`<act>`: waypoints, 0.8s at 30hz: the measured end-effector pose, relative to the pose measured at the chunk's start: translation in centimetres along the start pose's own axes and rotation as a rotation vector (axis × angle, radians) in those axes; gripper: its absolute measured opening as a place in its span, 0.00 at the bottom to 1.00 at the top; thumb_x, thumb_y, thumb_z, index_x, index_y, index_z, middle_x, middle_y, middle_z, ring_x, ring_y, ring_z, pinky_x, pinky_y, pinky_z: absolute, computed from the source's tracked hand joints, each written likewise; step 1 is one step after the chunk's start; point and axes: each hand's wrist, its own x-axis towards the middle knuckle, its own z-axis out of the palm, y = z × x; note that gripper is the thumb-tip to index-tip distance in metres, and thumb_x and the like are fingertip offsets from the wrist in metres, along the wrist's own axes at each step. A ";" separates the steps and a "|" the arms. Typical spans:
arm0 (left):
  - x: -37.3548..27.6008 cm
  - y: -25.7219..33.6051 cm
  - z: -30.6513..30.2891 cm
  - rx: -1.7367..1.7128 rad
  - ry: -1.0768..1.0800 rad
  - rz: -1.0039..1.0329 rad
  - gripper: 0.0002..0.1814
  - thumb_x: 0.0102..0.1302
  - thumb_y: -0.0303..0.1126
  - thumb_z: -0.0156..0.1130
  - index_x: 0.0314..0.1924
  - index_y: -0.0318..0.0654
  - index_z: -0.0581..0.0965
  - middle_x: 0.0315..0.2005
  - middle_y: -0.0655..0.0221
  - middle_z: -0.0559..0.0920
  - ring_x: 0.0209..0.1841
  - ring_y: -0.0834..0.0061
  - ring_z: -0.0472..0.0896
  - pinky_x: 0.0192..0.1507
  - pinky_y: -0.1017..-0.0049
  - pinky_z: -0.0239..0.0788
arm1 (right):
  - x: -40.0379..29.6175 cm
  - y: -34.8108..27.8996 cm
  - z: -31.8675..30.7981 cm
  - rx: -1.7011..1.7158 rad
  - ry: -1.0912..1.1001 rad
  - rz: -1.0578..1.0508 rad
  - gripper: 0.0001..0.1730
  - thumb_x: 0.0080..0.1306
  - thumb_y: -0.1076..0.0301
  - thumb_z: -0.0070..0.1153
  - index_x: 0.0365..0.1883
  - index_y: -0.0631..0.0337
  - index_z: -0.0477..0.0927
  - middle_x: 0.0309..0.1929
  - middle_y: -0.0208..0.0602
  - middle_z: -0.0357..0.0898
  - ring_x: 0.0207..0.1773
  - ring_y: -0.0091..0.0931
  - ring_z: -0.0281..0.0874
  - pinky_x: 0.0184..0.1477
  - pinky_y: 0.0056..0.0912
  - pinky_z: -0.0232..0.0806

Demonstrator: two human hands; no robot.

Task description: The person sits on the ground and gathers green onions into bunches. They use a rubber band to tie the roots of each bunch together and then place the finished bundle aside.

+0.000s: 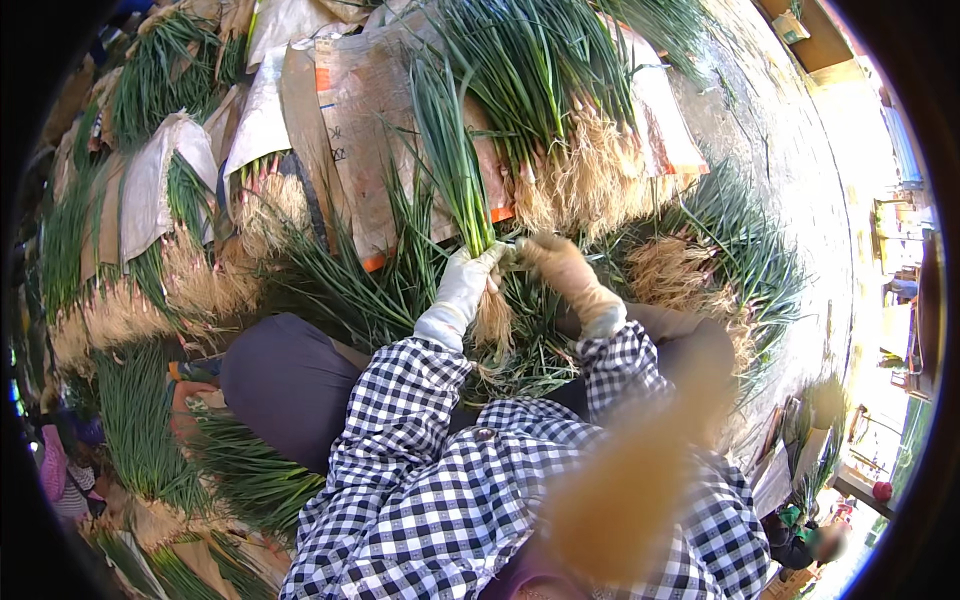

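My left hand (469, 281), in a pale glove, grips a small bunch of long-leaved green plants with pale roots (466, 199), like green garlic or scallions. Their leaves point away from me and the roots hang below my fist. My right hand (564, 274), in a yellowed glove, is blurred close beside the left, its fingers by the stems. Whether it pinches a leaf or stem cannot be made out. Beyond my hands a thick pile of the same plants (525, 82) lies on sacking, its roots (589, 176) towards me. Loose leaves (525, 360) litter the ground between my knees.
Flattened woven sacks (360, 142) lie ahead. More rooted bunches (169, 281) line the left, with further green bundles (139, 424) by my left knee. At right, another heap (675, 266) borders the concrete floor (795, 195). Another person (799, 536) is at the lower right. Something tan and blurred (622, 495) crosses the foreground.
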 end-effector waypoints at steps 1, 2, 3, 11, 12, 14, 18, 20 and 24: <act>0.0 0.0 0.8 -0.119 -0.016 -0.015 0.10 0.65 0.34 0.54 0.40 0.34 0.75 0.28 0.67 0.81 0.21 0.80 0.74 0.26 0.82 0.70 | 0.6 -0.3 -0.3 -0.146 0.117 -0.079 0.17 0.65 0.59 0.50 0.43 0.64 0.73 0.35 0.38 0.78 0.30 0.20 0.72 0.33 0.21 0.68; 0.1 -0.2 0.9 -0.067 -0.108 -0.018 0.12 0.65 0.35 0.55 0.40 0.33 0.73 0.25 0.67 0.79 0.27 0.74 0.79 0.31 0.76 0.75 | 1.5 -0.6 -0.1 -0.133 0.085 -0.080 0.16 0.65 0.60 0.50 0.44 0.64 0.73 0.35 0.37 0.77 0.30 0.20 0.71 0.32 0.20 0.67; -0.2 -0.4 1.2 -0.099 -0.113 -0.019 0.12 0.64 0.36 0.55 0.39 0.33 0.73 0.24 0.67 0.79 0.28 0.73 0.80 0.31 0.75 0.75 | 2.1 -0.9 0.6 -0.116 0.056 -0.079 0.16 0.65 0.61 0.50 0.44 0.65 0.73 0.35 0.37 0.77 0.29 0.20 0.71 0.31 0.20 0.67; -0.8 -0.4 2.6 -0.150 0.046 0.150 0.12 0.64 0.38 0.55 0.30 0.36 0.76 0.24 0.66 0.81 0.18 0.82 0.75 0.17 0.84 0.64 | 7.9 4.8 2.5 0.730 0.164 -0.106 0.10 0.62 0.69 0.50 0.38 0.65 0.77 0.23 0.31 0.75 0.26 0.21 0.71 0.31 0.22 0.64; -0.8 0.0 2.5 -0.172 0.036 0.170 0.12 0.65 0.37 0.55 0.32 0.35 0.77 0.27 0.65 0.82 0.18 0.82 0.75 0.17 0.84 0.64 | 8.0 4.9 2.0 0.423 0.040 -0.157 0.12 0.62 0.66 0.49 0.39 0.65 0.77 0.29 0.36 0.78 0.31 0.27 0.74 0.36 0.27 0.66; -1.7 1.9 1.9 -0.259 0.019 0.254 0.09 0.63 0.34 0.57 0.40 0.37 0.76 0.30 0.64 0.82 0.19 0.82 0.76 0.18 0.84 0.67 | 8.0 -0.4 -0.1 -0.666 -0.080 -0.066 0.20 0.62 0.57 0.51 0.45 0.64 0.75 0.47 0.43 0.76 0.43 0.34 0.76 0.48 0.35 0.68; -1.2 2.5 1.6 -0.328 -0.154 0.185 0.12 0.61 0.27 0.59 0.46 0.39 0.74 0.36 0.62 0.81 0.24 0.80 0.79 0.24 0.82 0.74 | 10.6 -5.7 -7.0 -0.770 0.755 -0.098 0.18 0.59 0.61 0.57 0.43 0.63 0.72 0.46 0.42 0.69 0.44 0.32 0.72 0.47 0.31 0.69; -1.0 2.1 1.7 -0.458 -0.249 0.154 0.10 0.59 0.23 0.58 0.42 0.38 0.75 0.37 0.63 0.81 0.29 0.79 0.80 0.27 0.84 0.73 | 10.7 -6.4 -8.2 -0.847 0.687 -0.126 0.16 0.57 0.63 0.59 0.40 0.63 0.74 0.45 0.41 0.69 0.44 0.31 0.72 0.47 0.31 0.68; 0.4 1.2 0.7 -0.431 -0.078 0.174 0.05 0.59 0.21 0.58 0.35 0.39 0.74 0.42 0.62 0.79 0.41 0.76 0.80 0.26 0.89 0.69 | 5.0 -7.9 -3.5 -0.692 0.499 -0.298 0.10 0.55 0.67 0.58 0.34 0.61 0.78 0.43 0.42 0.71 0.41 0.31 0.73 0.47 0.33 0.68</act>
